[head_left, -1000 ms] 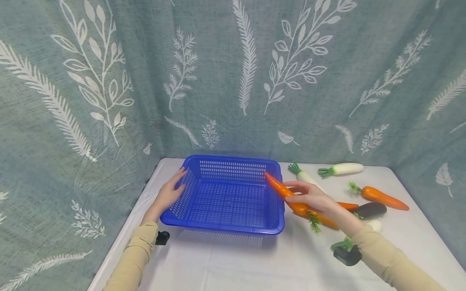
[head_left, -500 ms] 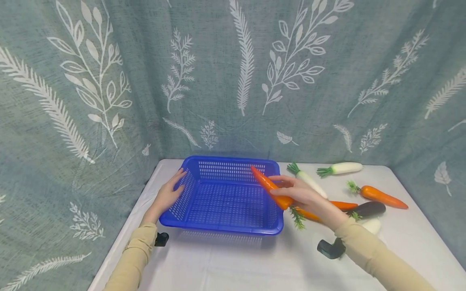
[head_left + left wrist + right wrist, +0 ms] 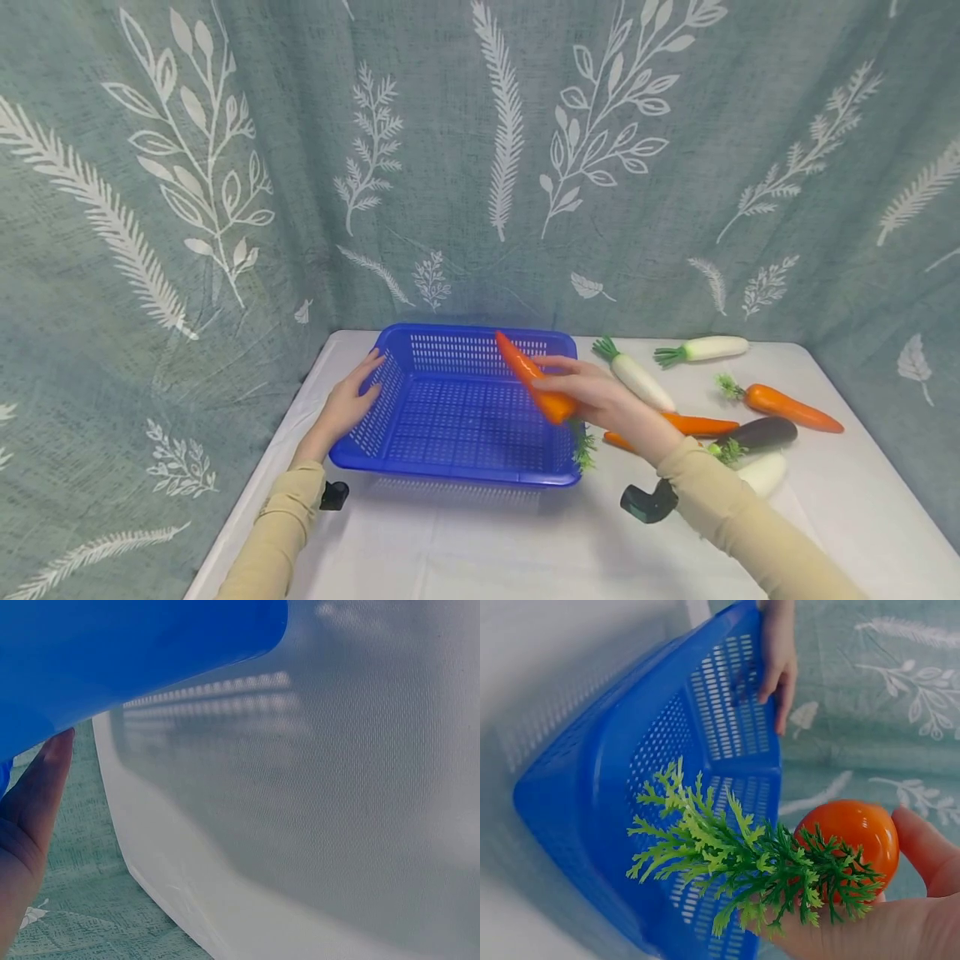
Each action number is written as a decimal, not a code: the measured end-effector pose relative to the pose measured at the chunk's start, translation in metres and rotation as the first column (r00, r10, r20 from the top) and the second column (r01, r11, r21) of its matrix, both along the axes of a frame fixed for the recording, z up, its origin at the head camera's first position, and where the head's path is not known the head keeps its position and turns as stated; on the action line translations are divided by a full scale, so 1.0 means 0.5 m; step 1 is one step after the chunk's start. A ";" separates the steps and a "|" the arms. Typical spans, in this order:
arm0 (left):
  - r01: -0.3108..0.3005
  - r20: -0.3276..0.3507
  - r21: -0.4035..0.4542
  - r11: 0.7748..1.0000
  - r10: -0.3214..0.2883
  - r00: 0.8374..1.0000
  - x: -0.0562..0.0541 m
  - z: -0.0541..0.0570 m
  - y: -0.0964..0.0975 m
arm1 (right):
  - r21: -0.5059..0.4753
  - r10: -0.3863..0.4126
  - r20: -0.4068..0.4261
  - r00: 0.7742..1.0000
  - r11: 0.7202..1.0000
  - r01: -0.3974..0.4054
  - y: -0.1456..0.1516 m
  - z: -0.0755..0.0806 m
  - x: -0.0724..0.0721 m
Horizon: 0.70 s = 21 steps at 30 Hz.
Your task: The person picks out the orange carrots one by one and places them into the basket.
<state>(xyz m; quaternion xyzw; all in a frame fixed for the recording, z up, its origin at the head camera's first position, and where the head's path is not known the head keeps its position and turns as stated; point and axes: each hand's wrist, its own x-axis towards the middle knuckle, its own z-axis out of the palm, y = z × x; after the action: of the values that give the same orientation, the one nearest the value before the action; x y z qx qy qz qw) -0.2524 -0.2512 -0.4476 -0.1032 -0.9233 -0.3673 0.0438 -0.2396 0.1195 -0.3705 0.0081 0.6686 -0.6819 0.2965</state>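
Note:
A blue plastic basket with slotted walls stands on the white table. My left hand rests at its left rim, fingers and thumb fairly straight; in the left wrist view a digit of that hand meets the rim's underside. Between the thumb and fingers of my right hand is an orange carrot. It is held tilted over the basket's right side, its tip towards the back wall. The carrot's leafy green top hangs at the right rim.
Right of the basket lie white radishes, more carrots and a dark eggplant. My right forearm partly covers this group. A green leaf-patterned curtain stands behind the white table.
My right hand has carried the carrot left, from the basket's right edge to over its inside. Beneath the arm, the other vegetables lie where they were. The left hand stays at the rim.

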 end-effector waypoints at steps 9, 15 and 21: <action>0.006 -0.011 0.004 1.000 -0.006 1.000 0.000 -0.003 -0.001 | -0.137 -0.084 0.112 0.990 0.986 0.099 -0.045 -0.018 -0.020; 0.004 -0.011 0.005 1.000 -0.004 1.000 0.000 -0.006 -0.003 | -0.155 -0.159 0.159 0.974 0.971 0.184 -0.077 -0.046 -0.024; 0.006 -0.010 0.017 1.000 -0.005 1.000 0.000 -0.005 -0.003 | -0.140 -0.224 0.127 0.966 0.960 0.241 -0.103 -0.078 -0.028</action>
<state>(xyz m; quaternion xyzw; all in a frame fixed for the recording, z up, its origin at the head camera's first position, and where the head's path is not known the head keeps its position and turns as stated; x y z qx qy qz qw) -0.2526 -0.2525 -0.4499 -0.1073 -0.9197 -0.3746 0.0483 -0.2538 0.0682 -0.4094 0.1010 0.5910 -0.7601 0.2504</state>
